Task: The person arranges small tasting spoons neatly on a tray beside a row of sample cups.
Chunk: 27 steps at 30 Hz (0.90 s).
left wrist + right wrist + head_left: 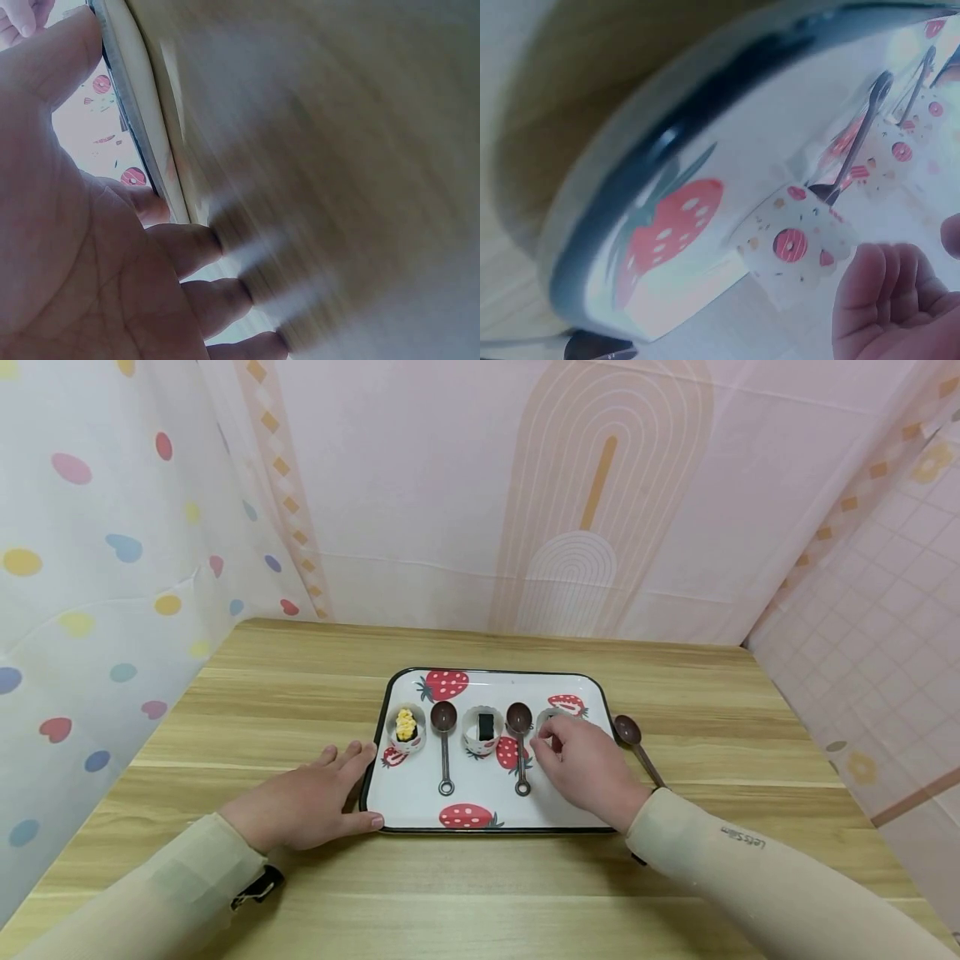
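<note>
In the head view my left hand [307, 797] rests at the left edge of a white strawberry-print tray [420, 810], thumb and fingers spread along the rim. My right hand [588, 768] is over the tray's right side, its fingertips at a small paper cup [791, 244] and nothing visible between fingers and thumb. What that cup holds is mostly hidden. Another paper cup [415, 745] at the left contains a sushi piece with yellow topping [406, 724]. In the middle cup [468, 739] sits a white piece wrapped in seaweed [486, 727].
Between the cups lie two dark brown spoons, the left spoon [444, 718] and the middle spoon [519, 720], handles toward me. A third brown spoon [628, 731] is beside the tray's right edge. Printed curtains [420, 510] stand behind the wooden table [300, 668].
</note>
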{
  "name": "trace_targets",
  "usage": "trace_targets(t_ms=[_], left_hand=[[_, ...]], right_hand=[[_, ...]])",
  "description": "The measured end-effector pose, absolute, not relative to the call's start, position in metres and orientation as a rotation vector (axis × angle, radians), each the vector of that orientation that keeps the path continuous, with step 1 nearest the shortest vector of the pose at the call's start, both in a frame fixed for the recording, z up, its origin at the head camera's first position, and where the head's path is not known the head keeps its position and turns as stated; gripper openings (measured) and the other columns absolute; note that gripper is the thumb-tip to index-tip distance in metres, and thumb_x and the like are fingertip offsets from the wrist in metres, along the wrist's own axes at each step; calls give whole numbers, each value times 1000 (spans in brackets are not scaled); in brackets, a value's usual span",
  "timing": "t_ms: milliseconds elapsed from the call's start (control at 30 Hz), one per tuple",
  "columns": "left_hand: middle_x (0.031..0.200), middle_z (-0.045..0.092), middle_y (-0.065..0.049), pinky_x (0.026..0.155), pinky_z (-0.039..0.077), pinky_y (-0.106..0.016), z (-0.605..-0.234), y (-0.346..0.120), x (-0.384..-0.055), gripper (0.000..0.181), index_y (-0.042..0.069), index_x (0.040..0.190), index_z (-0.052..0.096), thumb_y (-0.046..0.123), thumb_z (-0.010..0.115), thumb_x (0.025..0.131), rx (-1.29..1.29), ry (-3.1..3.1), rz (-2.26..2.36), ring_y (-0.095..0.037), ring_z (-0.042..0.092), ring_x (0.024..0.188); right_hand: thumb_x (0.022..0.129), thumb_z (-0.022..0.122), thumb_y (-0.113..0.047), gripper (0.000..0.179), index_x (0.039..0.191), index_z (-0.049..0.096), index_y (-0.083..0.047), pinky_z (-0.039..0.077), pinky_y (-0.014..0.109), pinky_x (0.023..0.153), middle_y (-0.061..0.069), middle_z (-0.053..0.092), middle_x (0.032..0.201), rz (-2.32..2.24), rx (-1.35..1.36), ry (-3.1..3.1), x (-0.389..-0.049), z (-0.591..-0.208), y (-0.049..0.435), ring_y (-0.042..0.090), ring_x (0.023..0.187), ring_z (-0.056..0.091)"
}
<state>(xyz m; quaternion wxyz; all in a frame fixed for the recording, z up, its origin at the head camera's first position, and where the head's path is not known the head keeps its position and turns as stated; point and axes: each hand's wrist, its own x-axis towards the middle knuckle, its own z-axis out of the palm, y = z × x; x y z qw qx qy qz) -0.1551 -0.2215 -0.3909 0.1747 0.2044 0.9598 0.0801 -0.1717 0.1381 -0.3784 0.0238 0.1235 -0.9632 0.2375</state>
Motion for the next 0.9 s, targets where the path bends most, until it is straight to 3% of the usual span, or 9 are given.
trace_targets(t_ms=[133, 267, 700, 900], left_hand=[[168, 29, -32, 117, 35, -73, -391, -221, -155, 113, -2, 165, 26, 78, 59, 91, 575, 2720, 223, -63, 29, 150], [168, 29, -32, 116, 35, -73, -391, -221, -155, 113, -2, 165, 26, 78, 59, 92, 572, 2720, 220, -63, 28, 150], [168, 29, -32, 116, 36, -73, -390, -223, -155, 113, -2, 165, 26, 78, 59, 92, 586, 2723, 212, -64, 30, 149], [169, 29, -30, 116, 37, -71, -390, -221, -155, 113, -2, 165, 26, 78, 59, 92, 576, 2717, 209, -63, 30, 150]], right_hand=[[104, 64, -29, 26, 117, 74, -8, 58, 42, 95, 7, 72, 118, 693, 455, -2913, -174, -379, 143, 23, 108, 65], [103, 67, -32, 37, 126, 71, -4, 53, 50, 108, 13, 68, 130, 667, 486, -2869, -174, -379, 148, 31, 127, 60], [99, 68, -47, 60, 138, 64, -2, 39, 61, 121, 21, 54, 154, 615, 564, -2853, -179, -383, 157, 40, 148, 44], [97, 69, -53, 75, 149, 56, 0, 26, 57, 129, 23, 46, 162, 519, 626, -2890, -181, -383, 161, 42, 158, 31]])
